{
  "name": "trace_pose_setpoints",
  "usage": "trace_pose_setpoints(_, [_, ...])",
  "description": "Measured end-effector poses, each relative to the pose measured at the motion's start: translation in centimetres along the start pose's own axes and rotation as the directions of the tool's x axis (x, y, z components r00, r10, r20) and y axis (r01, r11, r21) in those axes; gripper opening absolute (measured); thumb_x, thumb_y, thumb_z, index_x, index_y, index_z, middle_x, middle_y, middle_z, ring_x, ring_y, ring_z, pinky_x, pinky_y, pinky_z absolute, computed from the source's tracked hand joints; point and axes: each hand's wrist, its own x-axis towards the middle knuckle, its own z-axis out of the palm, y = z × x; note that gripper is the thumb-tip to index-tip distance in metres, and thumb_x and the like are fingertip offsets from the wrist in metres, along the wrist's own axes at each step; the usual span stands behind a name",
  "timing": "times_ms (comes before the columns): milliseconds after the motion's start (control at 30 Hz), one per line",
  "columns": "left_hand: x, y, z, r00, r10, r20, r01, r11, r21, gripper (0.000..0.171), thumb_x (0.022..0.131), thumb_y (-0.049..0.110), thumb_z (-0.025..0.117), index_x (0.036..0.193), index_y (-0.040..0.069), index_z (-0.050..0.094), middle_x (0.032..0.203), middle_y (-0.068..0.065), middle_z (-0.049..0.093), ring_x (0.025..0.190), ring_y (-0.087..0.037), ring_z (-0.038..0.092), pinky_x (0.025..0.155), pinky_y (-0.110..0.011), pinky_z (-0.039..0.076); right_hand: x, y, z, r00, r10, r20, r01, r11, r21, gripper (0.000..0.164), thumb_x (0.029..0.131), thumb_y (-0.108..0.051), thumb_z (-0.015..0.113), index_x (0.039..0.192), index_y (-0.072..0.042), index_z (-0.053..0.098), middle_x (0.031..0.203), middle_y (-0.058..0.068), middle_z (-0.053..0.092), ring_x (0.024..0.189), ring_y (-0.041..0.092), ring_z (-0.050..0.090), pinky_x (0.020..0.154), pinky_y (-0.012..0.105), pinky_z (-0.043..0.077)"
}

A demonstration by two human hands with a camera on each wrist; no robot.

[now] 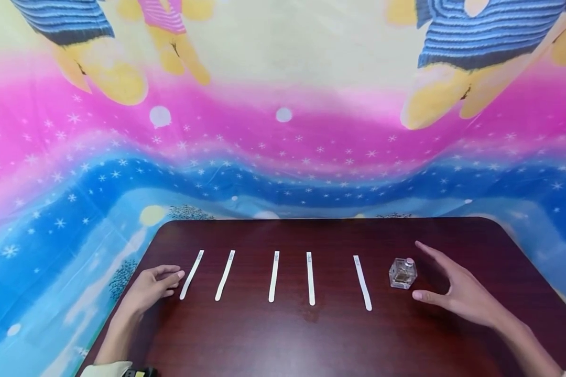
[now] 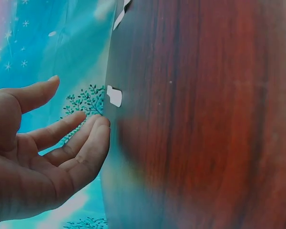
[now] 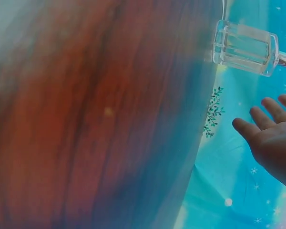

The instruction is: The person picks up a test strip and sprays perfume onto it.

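A small clear glass perfume bottle (image 1: 402, 276) with a pinkish spray top stands upright at the right of the table. Just to its right is my right hand (image 1: 469, 294), thumb and fingers spread apart, not touching the glass. The right wrist view shows pale liquid in the bottle (image 3: 245, 48), apart from the fingers. Several white paper test strips lie in a spaced row. My left hand (image 1: 147, 289), loosely bent and holding nothing, is beside the leftmost strip (image 1: 192, 275); in the left wrist view a gap separates the fingertips from a strip (image 2: 115, 97).
The dark red-brown wooden table (image 1: 264, 340) has rounded far corners. Behind it hangs a colourful printed cloth (image 1: 283, 152) close to the far edge. Faint smudges show on the wood below the middle strips. A black device (image 1: 141, 372) is strapped at the left wrist.
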Motion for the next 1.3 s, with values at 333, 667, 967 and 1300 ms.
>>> trace_pose_setpoints(333, [0.9,0.2,0.2,0.998,-0.061,0.007,0.061,0.998,-0.02,0.05,0.107,0.027,0.068,0.14,-0.01,0.062,0.129,-0.023,0.073,0.097,-0.016,0.073,0.08,-0.03,0.066,0.9,0.1,0.5,0.999,-0.026,0.023,0.023,0.994,0.109,0.099,0.084,-0.023,0.094,0.166,-0.021,0.039,0.165,0.019,0.049,0.133,-0.025,0.036,0.103,-0.006,0.032])
trace_pose_setpoints(667, [1.3,0.2,0.8,0.997,-0.08,-0.018,0.081,0.996,0.043,0.043,0.1,0.022,0.077,0.129,-0.009,0.068,0.099,-0.008,0.08,0.083,-0.015,0.072,0.069,-0.028,0.063,2.3,0.1,0.6,0.995,-0.013,0.104,-0.006,0.984,0.18,0.086,0.088,-0.027,0.091,0.161,-0.015,0.046,0.157,0.019,0.058,0.132,-0.009,0.055,0.105,0.01,0.048])
trace_pose_setpoints(967, [0.7,0.0,0.3,0.992,-0.1,-0.077,0.109,0.986,0.124,0.043,0.091,0.019,0.086,0.12,-0.008,0.07,0.092,-0.007,0.082,0.075,-0.014,0.072,0.066,-0.03,0.062,4.3,-0.3,2.7,0.985,-0.062,0.16,0.015,0.959,0.284,0.073,0.089,-0.021,0.09,0.152,-0.006,0.055,0.15,0.023,0.062,0.124,-0.01,0.059,0.099,0.013,0.053])
trace_pose_setpoints(1300, [1.8,0.7,1.7,0.986,-0.092,-0.139,0.119,0.973,0.198,0.035,0.087,0.018,0.09,0.111,0.0,0.074,0.088,-0.002,0.08,0.067,-0.013,0.068,0.06,-0.03,0.054,3.5,0.0,2.6,0.988,0.003,0.153,-0.039,0.971,0.237,0.068,0.092,-0.015,0.086,0.151,-0.003,0.055,0.133,0.021,0.072,0.107,-0.008,0.068,0.082,0.017,0.06])
